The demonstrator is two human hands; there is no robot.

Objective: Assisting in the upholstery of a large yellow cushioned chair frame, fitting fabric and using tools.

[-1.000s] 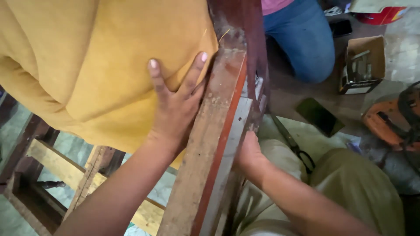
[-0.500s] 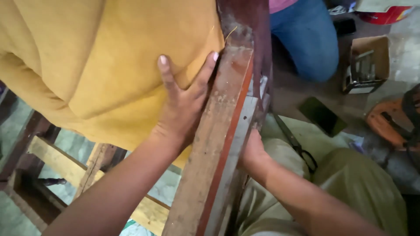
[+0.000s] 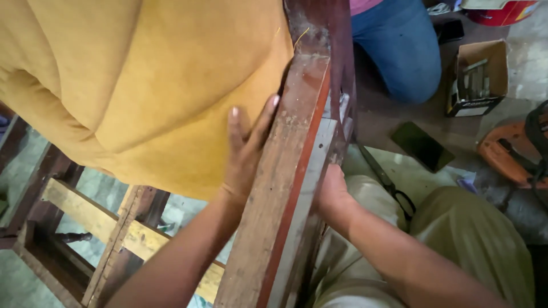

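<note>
pressing flat against the mustard cushion [image 3: 142,85], the left hand [image 3: 245,151] lies with fingers spread and released, its edge along the worn wooden rail [image 3: 285,177]; since half a second ago it sits lower along that rail. the right hand [image 3: 331,194] clenches the rail's far side, its fingertips hidden, about where it was. scissors [image 3: 388,185] lie just beside it on the floor. open room lies right of the rail, near the dark phone [image 3: 422,145] and cardboard box [image 3: 476,77].
</note>
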